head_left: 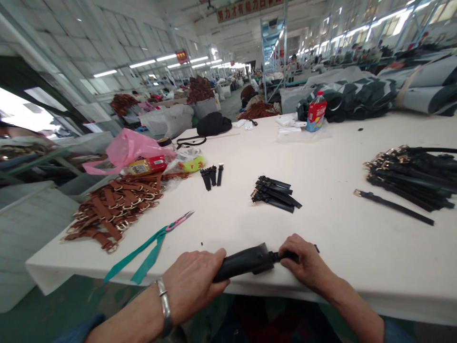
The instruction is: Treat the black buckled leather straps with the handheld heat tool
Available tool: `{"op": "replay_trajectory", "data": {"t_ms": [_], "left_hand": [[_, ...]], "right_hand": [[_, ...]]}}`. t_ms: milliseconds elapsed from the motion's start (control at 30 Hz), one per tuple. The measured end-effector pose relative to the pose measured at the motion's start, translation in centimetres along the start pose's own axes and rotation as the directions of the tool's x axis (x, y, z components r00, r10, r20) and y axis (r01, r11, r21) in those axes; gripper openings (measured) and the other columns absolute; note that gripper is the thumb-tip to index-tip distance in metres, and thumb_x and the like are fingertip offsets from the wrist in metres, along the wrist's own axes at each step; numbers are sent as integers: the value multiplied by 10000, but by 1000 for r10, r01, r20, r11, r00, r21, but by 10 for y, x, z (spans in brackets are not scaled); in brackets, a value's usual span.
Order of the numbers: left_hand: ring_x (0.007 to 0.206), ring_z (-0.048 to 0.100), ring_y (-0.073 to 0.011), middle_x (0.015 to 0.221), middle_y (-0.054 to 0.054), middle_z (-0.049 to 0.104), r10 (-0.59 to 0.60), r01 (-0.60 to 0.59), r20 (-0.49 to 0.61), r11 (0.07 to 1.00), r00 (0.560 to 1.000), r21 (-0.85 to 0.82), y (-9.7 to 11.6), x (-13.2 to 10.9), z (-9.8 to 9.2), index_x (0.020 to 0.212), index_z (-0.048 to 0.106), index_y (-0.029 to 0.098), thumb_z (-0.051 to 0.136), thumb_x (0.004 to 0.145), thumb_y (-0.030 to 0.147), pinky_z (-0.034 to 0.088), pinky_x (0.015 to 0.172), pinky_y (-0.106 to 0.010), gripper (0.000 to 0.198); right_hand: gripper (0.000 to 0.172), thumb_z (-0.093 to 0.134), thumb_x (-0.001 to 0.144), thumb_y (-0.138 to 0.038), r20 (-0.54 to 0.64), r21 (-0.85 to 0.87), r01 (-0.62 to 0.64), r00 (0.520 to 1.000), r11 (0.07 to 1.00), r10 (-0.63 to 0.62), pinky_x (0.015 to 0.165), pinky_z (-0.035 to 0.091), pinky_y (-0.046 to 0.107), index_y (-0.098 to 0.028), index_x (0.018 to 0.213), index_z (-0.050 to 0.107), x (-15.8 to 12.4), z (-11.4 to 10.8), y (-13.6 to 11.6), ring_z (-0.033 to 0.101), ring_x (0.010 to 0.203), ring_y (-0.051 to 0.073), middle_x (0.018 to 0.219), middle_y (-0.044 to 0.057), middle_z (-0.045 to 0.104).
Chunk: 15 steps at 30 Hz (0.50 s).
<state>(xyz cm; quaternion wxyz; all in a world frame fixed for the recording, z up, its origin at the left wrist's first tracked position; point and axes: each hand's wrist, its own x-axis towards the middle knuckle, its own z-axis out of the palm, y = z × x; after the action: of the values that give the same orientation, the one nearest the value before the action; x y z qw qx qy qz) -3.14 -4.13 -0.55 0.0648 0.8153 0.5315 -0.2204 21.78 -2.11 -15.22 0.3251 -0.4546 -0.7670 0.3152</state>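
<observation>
Black tubular piece [246,262] in left hand [199,276]; right hand [304,261] grips strip [290,256] (also dark).

A long piece [246,262] spans the left hand [200,277] and right hand [303,259] at the near edge of the table [321,162]. Beyond it lies the middle strap bundle [274,192]. Leftward are the scissors [176,223], then the left strap pile [102,208], a lying bottle [148,166] at its far side. Far right, a loose strap [394,205] lies before the right strap pile [410,171]. An upright bottle [316,112] stands behind, beside what seem rolled goods [352,97].
</observation>
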Motion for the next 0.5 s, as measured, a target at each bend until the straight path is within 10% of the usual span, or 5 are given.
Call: {"op": "replay_trajectory", "data": {"t_ms": [500], "left_hand": [[888, 604, -286, 918, -89, 650, -8, 10, 104, 1000, 995, -19, 1, -8, -5, 1038, 513, 209, 434, 802, 334, 457, 781, -441, 278]], "right_hand": [[121, 566, 697, -108, -3, -11, -7, 1000, 1000, 7, 687, 391, 325, -215, 751, 589, 0, 0, -1, 497, 779, 174, 724, 9, 589]]}}
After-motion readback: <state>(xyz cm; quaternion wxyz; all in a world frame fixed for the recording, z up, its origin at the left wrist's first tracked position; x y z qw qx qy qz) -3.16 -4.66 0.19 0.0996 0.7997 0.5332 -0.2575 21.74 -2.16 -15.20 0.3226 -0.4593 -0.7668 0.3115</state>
